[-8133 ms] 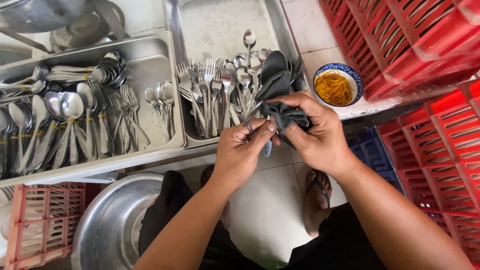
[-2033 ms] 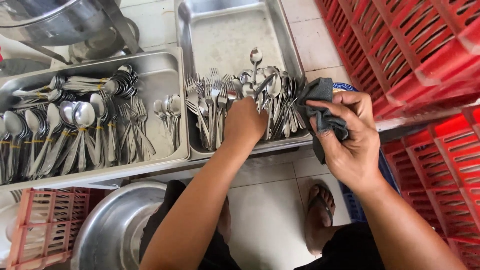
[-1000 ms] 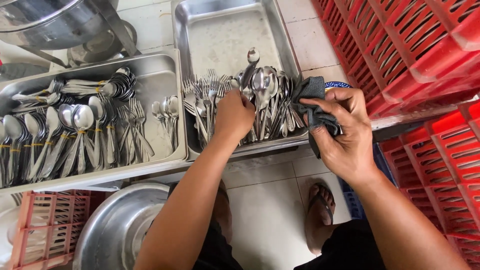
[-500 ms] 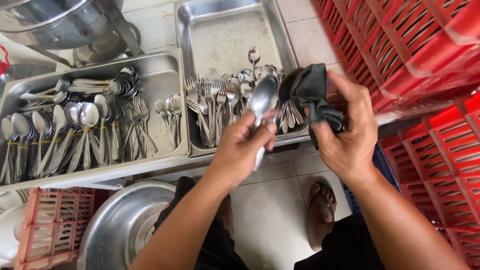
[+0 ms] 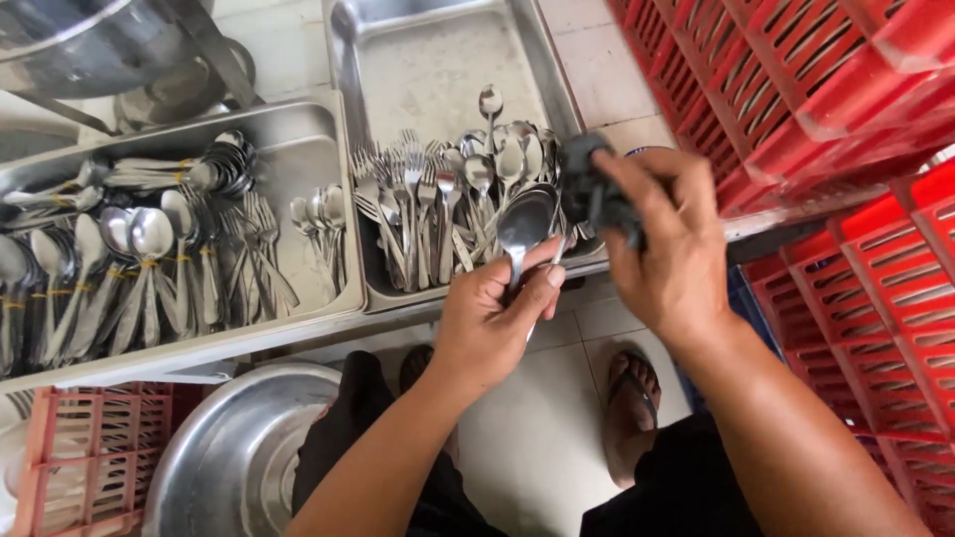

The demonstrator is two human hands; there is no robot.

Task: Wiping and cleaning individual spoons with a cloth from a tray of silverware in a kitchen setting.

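1. Two hands are at work: my left hand point(image 5: 492, 323) has its grip closed round the handle of a steel spoon point(image 5: 524, 231), thumb across the front, with the bowl standing up above my fingers.
2. My right hand point(image 5: 667, 254) has its grip closed on a dark cloth point(image 5: 587, 194), bunched between thumb and fingers just to the right of the spoon's bowl; cloth and bowl sit very close, but I cannot tell whether they touch.
3. Just beyond both grips lies a steel tray point(image 5: 438, 70) holding a loose pile of forks and spoons point(image 5: 453, 204) at its near end; its far end is bare metal.
4. Left of my left grip is a second steel tray point(image 5: 308, 129), with sorted spoons and forks point(image 5: 139, 264) lying in rows, handles toward me.
5. Both trays rest on a surface point(image 5: 602, 85) whose pale tiles show to the right of the first tray.
6. Right of my right grip stand stacked red plastic crates point(image 5: 796, 80).
7. Below my left forearm, down on the floor, sits a large round steel basin point(image 5: 234, 452), with a pinkish-red crate point(image 5: 95, 452) to its left.
8. Under my right wrist I see my foot in a sandal point(image 5: 632, 398) on the pale floor tiles.
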